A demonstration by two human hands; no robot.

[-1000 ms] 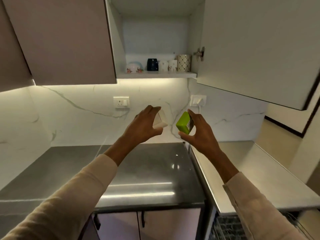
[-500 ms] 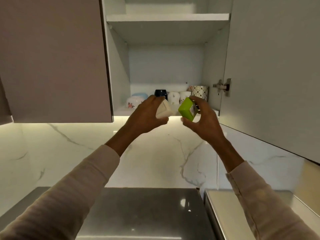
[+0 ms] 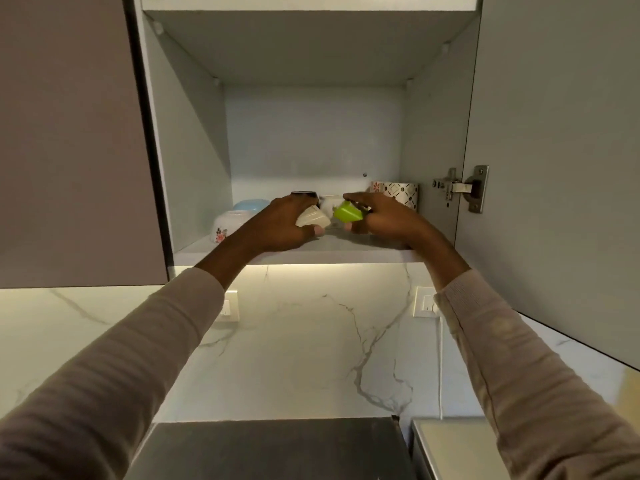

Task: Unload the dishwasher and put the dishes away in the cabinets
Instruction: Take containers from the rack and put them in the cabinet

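Open cabinet shelf (image 3: 332, 252) at twelve o'clock: left hand (image 3: 282, 225) curls round a cream cup (image 3: 312, 218), right hand (image 3: 386, 220) grips a green cup (image 3: 346, 213) at its three o'clock

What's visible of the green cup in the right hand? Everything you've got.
The green cup is small, bright lime green, smooth and flat-sided, and looks like plastic. It is tilted, with one corner pointing left. The right hand grips it from the right and covers that side. It is held low over the front of the cabinet shelf; whether it touches the shelf cannot be told. A narrow gap separates it from the cream cup in the left hand.
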